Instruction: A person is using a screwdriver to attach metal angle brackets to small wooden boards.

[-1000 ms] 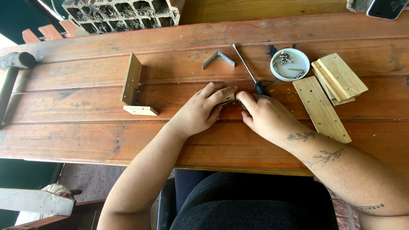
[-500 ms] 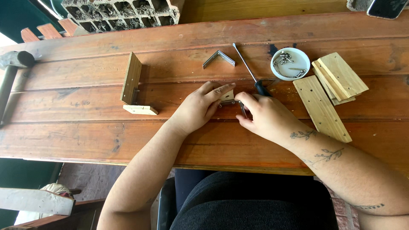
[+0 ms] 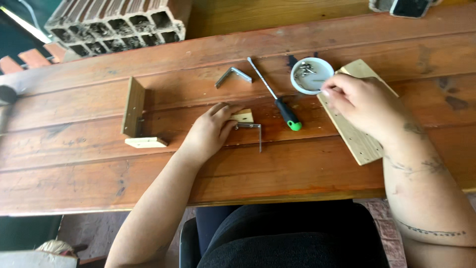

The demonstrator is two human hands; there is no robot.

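Left hand [image 3: 212,130] flat on small wood block [image 3: 244,117] and metal bracket [image 3: 252,130] — right hand [image 3: 358,99] fingers pinched at screw dish [image 3: 311,75].

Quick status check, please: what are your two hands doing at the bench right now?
Left hand pressing small wood block with metal angle bracket. Right hand at white screw dish, fingertips on rim. Screwdriver lies between them, untouched.
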